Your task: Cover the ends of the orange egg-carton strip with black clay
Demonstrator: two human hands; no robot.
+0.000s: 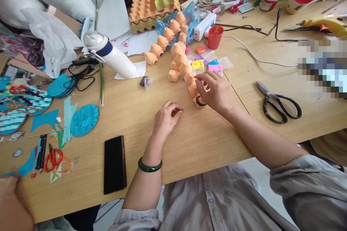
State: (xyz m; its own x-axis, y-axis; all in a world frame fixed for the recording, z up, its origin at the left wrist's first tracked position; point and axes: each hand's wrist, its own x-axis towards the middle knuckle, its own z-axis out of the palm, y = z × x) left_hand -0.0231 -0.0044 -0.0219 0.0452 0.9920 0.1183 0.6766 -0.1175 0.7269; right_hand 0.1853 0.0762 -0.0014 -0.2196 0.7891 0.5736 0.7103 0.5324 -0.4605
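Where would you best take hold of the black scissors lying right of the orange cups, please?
Take the black scissors by their two handle loops, coming from the near right side. They lie flat with blades together, pointing away to the left, and the loops face the near edge of the table, with nothing touching them.

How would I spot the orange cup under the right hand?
On the wooden table, a chain of orange egg-carton cups runs toward the person. The cup is its nearest end, under the right hand; it alone bears a black mark.
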